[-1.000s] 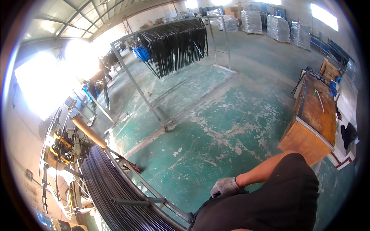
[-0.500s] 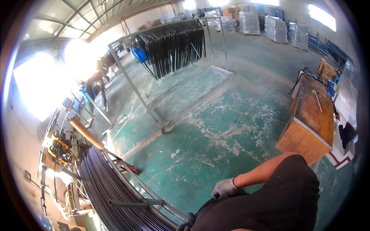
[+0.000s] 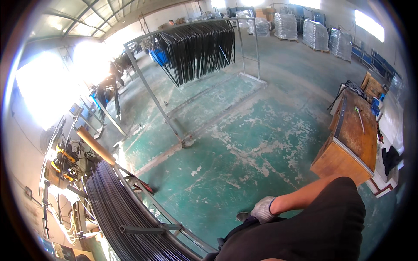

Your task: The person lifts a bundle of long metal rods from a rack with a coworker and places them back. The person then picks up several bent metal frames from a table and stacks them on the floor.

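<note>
My right hand (image 3: 262, 209), in a grey knit glove, hangs beside the dark clothing (image 3: 300, 230) over my body. The back of the glove shows; the fingers turn down and away, so I cannot tell whether they are closed or hold anything. A dark shoe tip (image 3: 242, 215) pokes out just left of the glove. My left hand is out of sight. Nearest on the left lies a thick bundle of long black rods (image 3: 115, 204) on a grey metal rack (image 3: 150, 198), with a brown cardboard tube (image 3: 96, 145) at its far end.
Ahead stands a metal frame (image 3: 152, 93) hung with many black bent rods (image 3: 198, 52). To the right is a wooden workbench (image 3: 355, 126) with a green-headed tool (image 3: 359, 118). Wrapped pallets (image 3: 314, 35) line the back. Worn green floor (image 3: 235, 148) lies between.
My right hand has shifted slightly right and up, and the shoe tip has come into sight beside it. The view has tilted a little; the racks stand where they were.
</note>
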A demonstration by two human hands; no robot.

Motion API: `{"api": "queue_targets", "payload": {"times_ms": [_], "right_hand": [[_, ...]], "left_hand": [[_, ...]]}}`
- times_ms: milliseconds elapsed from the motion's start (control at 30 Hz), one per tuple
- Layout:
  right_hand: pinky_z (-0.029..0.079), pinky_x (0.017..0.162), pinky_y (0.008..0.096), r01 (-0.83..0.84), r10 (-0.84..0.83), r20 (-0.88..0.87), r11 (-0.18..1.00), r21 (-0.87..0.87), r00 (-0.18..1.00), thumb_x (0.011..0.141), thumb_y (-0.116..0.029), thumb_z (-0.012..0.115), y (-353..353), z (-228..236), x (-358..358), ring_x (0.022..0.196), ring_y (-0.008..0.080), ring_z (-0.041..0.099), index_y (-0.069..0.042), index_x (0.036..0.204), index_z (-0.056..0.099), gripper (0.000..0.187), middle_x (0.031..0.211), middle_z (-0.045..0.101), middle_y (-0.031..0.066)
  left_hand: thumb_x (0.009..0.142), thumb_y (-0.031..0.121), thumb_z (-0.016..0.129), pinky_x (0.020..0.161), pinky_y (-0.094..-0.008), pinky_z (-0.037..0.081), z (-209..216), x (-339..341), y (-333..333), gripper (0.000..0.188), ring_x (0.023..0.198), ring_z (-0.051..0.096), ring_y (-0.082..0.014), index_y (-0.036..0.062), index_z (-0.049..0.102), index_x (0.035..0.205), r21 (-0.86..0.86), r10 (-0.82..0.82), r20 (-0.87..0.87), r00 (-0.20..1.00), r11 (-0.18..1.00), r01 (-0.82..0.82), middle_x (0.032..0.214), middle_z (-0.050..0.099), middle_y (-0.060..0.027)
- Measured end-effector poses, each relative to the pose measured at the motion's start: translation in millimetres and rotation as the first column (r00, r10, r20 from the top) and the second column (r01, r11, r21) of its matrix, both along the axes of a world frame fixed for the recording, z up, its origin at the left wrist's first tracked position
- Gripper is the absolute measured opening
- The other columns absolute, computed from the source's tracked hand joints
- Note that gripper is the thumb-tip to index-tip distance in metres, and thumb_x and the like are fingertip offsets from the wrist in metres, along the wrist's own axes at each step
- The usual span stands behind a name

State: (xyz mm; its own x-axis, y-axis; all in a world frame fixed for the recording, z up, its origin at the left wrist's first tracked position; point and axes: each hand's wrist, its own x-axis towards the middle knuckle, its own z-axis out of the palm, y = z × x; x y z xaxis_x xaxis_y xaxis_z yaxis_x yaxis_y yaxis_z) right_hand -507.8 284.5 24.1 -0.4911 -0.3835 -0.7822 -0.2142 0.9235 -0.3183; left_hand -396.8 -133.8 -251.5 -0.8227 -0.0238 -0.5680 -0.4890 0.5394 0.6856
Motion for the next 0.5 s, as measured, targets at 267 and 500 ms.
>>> {"api": "queue_targets", "payload": {"times_ms": [267, 500], "right_hand": [[0.057, 0.094, 0.0525, 0.166, -0.173, -0.038, 0.975, -0.146, 0.984, 0.101, -0.027, 0.064, 20, -8, 7, 0.109, 0.0418, 0.075, -0.013, 0.13, 0.075, 0.035, 0.113, 0.079, 0.0195], [0.058, 0.091, 0.0517, 0.004, -0.096, -0.212, 0.917, -0.4, 0.972, 0.106, -0.029, 0.064, 1, -24, -24, 0.102, 0.0422, 0.075, -0.013, 0.127, 0.073, 0.028, 0.108, 0.079, 0.0182]], "left_hand": [[0.105, 0.022, 0.073, 0.09, -0.0334, 0.059, 22, 18, 3, 0.038, 0.103, 0.072, -0.0171, -0.0001, 0.072, 0.136, 0.004, 0.044, -0.016, 0.999, 0.999, -0.044, 0.12, 0.078, -0.0091], [0.105, 0.021, 0.073, 0.09, -0.0319, 0.059, 157, 33, 5, 0.04, 0.104, 0.072, -0.0158, -0.0011, 0.071, 0.139, 0.129, -0.114, 0.189, 0.975, 0.988, 0.09, 0.121, 0.078, -0.0088]]}}
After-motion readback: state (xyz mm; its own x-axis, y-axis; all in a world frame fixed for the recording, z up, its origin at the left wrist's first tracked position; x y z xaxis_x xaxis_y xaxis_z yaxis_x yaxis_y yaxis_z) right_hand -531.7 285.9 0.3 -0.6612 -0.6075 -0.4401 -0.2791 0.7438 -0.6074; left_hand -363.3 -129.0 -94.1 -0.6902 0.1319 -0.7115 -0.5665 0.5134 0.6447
